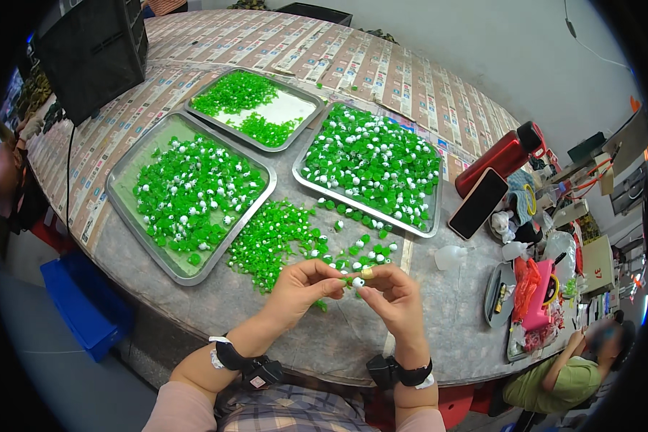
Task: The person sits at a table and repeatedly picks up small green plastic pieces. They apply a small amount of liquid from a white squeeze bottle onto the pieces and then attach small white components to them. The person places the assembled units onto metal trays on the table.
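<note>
Near the front of the table, my left hand (301, 289) and my right hand (396, 299) meet, fingertips pinched. Between them is a small white ball (358, 282) with dark marks, gripped by the right fingers. The left thumb and forefinger close on a small green plastic piece (346, 281) touching the ball; how the two join is partly hidden. Just beyond lies a loose pile of small green pieces (273, 241). To its right are scattered green pieces with white balls (367, 253). A left metal tray (113, 189) and a right metal tray (433, 229) hold heaps of similar green-and-white pieces.
A third tray (295, 113) behind holds green pieces. At right are a red thermos (488, 160), a phone (478, 204), a small translucent bottle (450, 258) and a pink container (540, 299). A blue bin (86, 302) stands at left; a person in green (558, 378) sits at right.
</note>
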A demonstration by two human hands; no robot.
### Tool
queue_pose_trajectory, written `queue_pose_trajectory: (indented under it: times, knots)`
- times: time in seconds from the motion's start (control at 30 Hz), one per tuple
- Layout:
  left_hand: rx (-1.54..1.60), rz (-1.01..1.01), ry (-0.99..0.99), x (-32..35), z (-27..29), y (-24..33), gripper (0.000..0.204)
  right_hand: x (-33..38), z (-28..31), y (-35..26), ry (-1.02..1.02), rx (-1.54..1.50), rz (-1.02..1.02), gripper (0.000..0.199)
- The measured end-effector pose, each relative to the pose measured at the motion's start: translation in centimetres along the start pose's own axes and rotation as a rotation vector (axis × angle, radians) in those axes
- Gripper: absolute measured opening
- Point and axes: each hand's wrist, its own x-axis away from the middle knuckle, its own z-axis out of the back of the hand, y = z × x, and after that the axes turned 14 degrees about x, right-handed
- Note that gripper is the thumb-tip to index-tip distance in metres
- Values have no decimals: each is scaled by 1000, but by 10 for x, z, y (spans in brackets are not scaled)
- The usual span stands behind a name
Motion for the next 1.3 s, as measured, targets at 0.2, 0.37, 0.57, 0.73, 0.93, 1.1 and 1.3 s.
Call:
queue_pose_trajectory:
  times: [0.2, 0.37, 0.57, 0.73, 0.93, 1.1, 1.3]
  knots:
    - [-3, 11, 16, 0, -2, 1, 9, 0, 0, 4, 4, 24, 19, 21]
    - [-174, -44, 6, 1, 0, -1, 6, 1, -4, 2, -5, 130, 11, 19]
    - [-631, -352, -61, 4, -4, -2, 10, 0, -3, 5, 18, -104, -56, 22]
    - [-992, -617, -139, 4, -7, 0, 9, 0, 6, 11, -126, 39, -106, 21]
    - [-732, -380, -59, 2, -3, 0, 8, -3, -1, 11, -57, -84, -126, 19]
    - [402, -418, 136, -7, 26, 23, 16, -10, -11, 4, 102, 333, 100, 17]
    - [619, -416, 170, -2, 34, 50, 26, -19, -23, 14, -113, 1003, 404, 16]
